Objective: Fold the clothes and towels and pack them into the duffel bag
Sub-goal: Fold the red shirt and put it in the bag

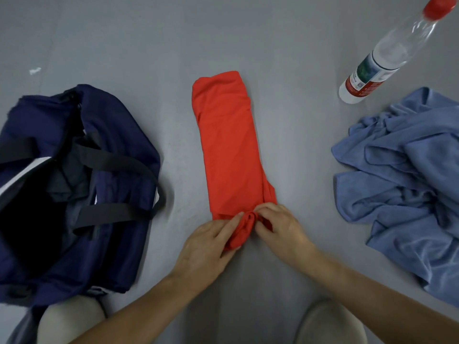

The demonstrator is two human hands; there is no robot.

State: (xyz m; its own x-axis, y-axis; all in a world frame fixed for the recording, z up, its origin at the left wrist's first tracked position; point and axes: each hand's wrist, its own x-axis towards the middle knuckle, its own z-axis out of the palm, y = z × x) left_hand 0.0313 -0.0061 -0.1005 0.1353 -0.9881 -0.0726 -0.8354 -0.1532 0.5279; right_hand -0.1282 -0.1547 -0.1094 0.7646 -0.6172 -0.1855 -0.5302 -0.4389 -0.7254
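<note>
Rolling step: both hands pinch the near end of the red garment (229, 145) and curl it into a tight first turn.
Left hand (208, 242): fingers closed on the roll's left side.
Right hand (279, 225): fingertips closed on its right side, which likely keeps the turn even.
Garment axis: a long narrow strip at frame centre, running from 6 to 12 o'clock, far end tilted slightly toward 11.
Duffel bag (119, 135): at 9 o'clock, mouth open, apparently ready for packing.
Blue towel (407, 175): at 3 o'clock, crumpled and unfolded.
Bottle (387, 55): at 1 o'clock, clear of the fabric.
</note>
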